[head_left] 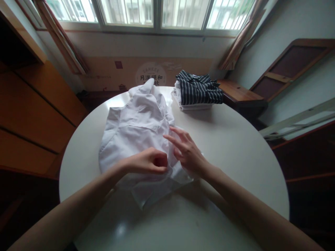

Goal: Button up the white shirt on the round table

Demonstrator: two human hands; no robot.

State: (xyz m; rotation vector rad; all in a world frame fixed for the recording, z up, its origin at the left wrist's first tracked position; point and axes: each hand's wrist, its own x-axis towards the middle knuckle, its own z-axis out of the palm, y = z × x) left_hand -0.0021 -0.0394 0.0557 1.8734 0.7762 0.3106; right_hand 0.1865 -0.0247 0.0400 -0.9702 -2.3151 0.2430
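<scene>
A white shirt (138, 136) lies spread on the round white table, its collar end pointing to the window and a chest pocket showing. My left hand (150, 160) is closed over the shirt's lower right part, fingers curled round the fabric near the front edge. Just to its right, my right hand (184, 150) rests over the shirt's right side with index and middle fingers stretched out and apart. Below the hands, the shirt's hem (154, 193) fans out loosely towards me. What lies under my right palm is hidden.
A stack of folded clothes, a black-and-white striped garment (200, 90) on top of white ones (193, 107), sits at the table's back right. The round table (235, 146) stands before a window (157, 14). A wooden cabinet (34, 115) is on the left and wooden furniture (240, 92) on the right.
</scene>
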